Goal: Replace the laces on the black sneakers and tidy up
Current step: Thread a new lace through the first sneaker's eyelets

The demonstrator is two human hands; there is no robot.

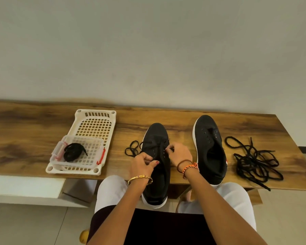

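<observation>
Two black sneakers with white soles stand on the wooden table [34, 124]. The left sneaker [156, 135] overhangs the front edge, its heel towards me, and a black lace [133, 149] runs through its front eyelets and trails off to the left. My left hand [142, 163] grips the shoe's left eyelet flap. My right hand [179, 153] pinches the lace at the right eyelets. The right sneaker [210, 144] has no lace. A tangled heap of black laces [254, 161] lies to its right.
A white perforated basket [95, 121] sits at the left of the table. Inside it is a clear plastic box with red clips [94, 145] holding a coiled black lace [74, 152]. A wall stands directly behind the table. My knees are under the front edge.
</observation>
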